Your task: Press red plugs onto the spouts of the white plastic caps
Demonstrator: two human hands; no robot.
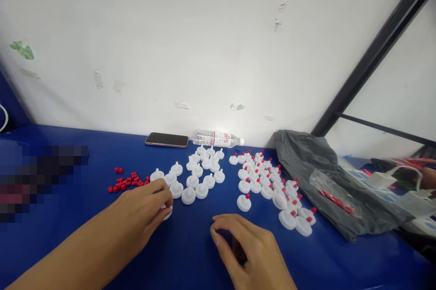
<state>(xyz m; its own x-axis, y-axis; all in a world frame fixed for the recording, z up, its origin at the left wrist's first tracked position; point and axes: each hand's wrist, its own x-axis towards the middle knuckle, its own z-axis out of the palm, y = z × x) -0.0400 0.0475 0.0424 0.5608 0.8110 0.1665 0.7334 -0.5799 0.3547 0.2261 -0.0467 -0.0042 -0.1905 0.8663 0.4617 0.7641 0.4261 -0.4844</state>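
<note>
Left hand (148,206), centre-left of the frame: the grip is closed on one white piece (167,213), thumb and fingers near its top. The fingers cover the upper part; this hold presumably leaves the broad base free.

Right hand (254,244), lower centre: the grip is narrow, thumb and index tips close together above the desk (190,247). Whether a small part sits between them cannot be told.

Placement: plain white pieces (188,196) occupy the centre, mostly base down with the nozzle up, probably because the wide disc is the stable face. Red-tipped white pieces (243,202) stand right of centre; the gap between groups appears to keep the two kinds apart. Loose red caps (127,184) lie left of centre, likely grouped for easy reach. The phone (166,139) and bottle (218,138) lie along the rear edge, presumably clear of the working area.

Count: one piece in the left grip; about nineteen plain pieces; roughly thirty red-tipped pieces, overlapping; about twenty loose caps; one phone; one bottle; one black bag (306,158), right, with one clear packet (335,194) of red parts on it.
</note>
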